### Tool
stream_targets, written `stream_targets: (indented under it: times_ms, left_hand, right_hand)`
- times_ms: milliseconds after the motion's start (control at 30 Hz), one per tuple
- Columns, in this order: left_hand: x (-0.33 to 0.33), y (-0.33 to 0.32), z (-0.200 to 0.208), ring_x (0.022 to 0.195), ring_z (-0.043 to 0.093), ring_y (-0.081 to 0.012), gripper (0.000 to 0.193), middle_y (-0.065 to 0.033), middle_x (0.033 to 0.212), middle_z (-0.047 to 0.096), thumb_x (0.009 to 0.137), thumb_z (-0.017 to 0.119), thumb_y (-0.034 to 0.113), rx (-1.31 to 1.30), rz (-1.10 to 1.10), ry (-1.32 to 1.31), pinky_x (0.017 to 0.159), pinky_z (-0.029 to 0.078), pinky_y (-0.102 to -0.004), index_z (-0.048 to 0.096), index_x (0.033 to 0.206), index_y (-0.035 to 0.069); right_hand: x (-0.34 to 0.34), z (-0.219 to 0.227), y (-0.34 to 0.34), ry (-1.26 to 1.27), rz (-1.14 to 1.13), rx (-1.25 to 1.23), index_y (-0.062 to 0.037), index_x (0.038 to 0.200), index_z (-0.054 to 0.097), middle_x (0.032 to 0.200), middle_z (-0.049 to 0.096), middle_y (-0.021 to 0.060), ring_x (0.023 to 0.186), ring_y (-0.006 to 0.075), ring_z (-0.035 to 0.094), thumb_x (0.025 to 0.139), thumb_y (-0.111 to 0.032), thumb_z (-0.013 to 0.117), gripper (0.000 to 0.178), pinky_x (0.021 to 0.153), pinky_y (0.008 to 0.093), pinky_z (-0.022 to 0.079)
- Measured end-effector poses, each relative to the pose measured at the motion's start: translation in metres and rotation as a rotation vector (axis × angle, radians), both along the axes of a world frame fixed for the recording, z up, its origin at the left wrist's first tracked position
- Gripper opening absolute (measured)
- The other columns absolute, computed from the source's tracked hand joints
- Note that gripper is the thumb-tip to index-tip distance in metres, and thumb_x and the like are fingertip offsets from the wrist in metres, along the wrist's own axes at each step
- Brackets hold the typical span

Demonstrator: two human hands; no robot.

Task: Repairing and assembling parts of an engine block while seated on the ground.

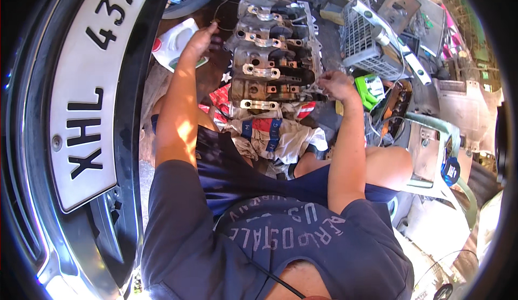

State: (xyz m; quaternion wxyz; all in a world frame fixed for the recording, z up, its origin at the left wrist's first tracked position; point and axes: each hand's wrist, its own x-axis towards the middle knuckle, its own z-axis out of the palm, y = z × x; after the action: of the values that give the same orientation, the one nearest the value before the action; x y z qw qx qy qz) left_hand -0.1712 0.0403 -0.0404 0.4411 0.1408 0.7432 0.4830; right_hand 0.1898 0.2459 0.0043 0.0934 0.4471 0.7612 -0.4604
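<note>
Between the left hand [200, 40] and the right hand [339, 87], a long grey metal engine block [273, 52] looks rough, its arched metal caps [261, 72] shiny. By the left hand, a smooth white plastic jug [174, 41]; beyond the right, a matt grey plastic lattice crate [359, 42].

reads clearly in large black letters and digits on the white number plate [98, 92] at left; runs in pale capitals (upside down from this view) across the dark t-shirt [283, 238]; shows only as scattered white letters on navy bands of the crumpled cloth [294, 141]
</note>
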Motion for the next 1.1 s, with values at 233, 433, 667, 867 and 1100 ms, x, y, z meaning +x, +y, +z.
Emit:
stream_targets:
  times_ms: [233, 433, 667, 867, 1100]
  left_hand:
    - [0.0, -0.006, 0.036, 0.09, 0.061, -0.0258, 0.065, -0.0086, 0.108, 0.06, 0.089, 0.049, 0.059, 0.076, 0.16, 0.02, 0.079, 0.047, -0.0491, 0.048, 0.13, 0.009]
    - [0.049, -0.022, 0.129, 0.078, 0.061, -0.0154, 0.049, -0.0046, 0.086, 0.064, 0.09, 0.056, 0.046, 0.106, 0.171, 0.384, 0.072, 0.047, -0.0311, 0.059, 0.113, 0.002]
    - [0.194, -0.082, 0.186, 0.078, 0.061, -0.0118, 0.025, -0.0057, 0.087, 0.066, 0.086, 0.064, 0.011, 0.398, -0.334, 0.223, 0.071, 0.049, -0.0263, 0.062, 0.107, -0.001]
    - [0.251, -0.074, 0.088, 0.095, 0.062, -0.0359, 0.031, -0.0218, 0.094, 0.065, 0.08, 0.064, 0.017, -0.097, -1.104, 0.499, 0.084, 0.049, -0.0399, 0.062, 0.104, -0.001]
    - [0.289, -0.082, 0.017, 0.107, 0.058, -0.0334, 0.02, -0.0173, 0.114, 0.06, 0.078, 0.061, 0.017, -0.189, -0.953, 0.585, 0.09, 0.047, -0.0438, 0.067, 0.091, 0.003]
  right_hand:
    - [0.017, -0.087, -0.076, -0.571, 0.535, -0.358, -0.0039, 0.109, 0.066, 0.107, 0.067, 0.0119, 0.09, 0.0234, 0.065, 0.078, -0.042, 0.07, 0.05, 0.077, 0.0356, 0.054]
    - [0.059, -0.164, -0.186, -0.451, 0.929, 0.328, -0.0091, 0.12, 0.059, 0.112, 0.061, 0.0164, 0.107, 0.034, 0.06, 0.072, -0.029, 0.071, 0.054, 0.092, 0.0449, 0.047]
    - [0.047, -0.18, -0.144, -0.514, 0.907, 0.139, -0.0032, 0.09, 0.072, 0.104, 0.067, 0.0185, 0.103, 0.0297, 0.063, 0.076, -0.02, 0.063, 0.023, 0.089, 0.0427, 0.049]
    - [0.003, -0.075, -0.125, -0.584, 1.161, -0.017, -0.0048, 0.102, 0.07, 0.105, 0.068, 0.0157, 0.096, 0.0288, 0.065, 0.077, -0.039, 0.068, 0.042, 0.084, 0.0384, 0.05]
    - [0.046, 0.096, -0.114, 0.024, 0.739, -0.175, -0.0002, 0.093, 0.068, 0.09, 0.067, 0.0149, 0.083, 0.0285, 0.064, 0.078, -0.038, 0.067, 0.041, 0.075, 0.0396, 0.048]
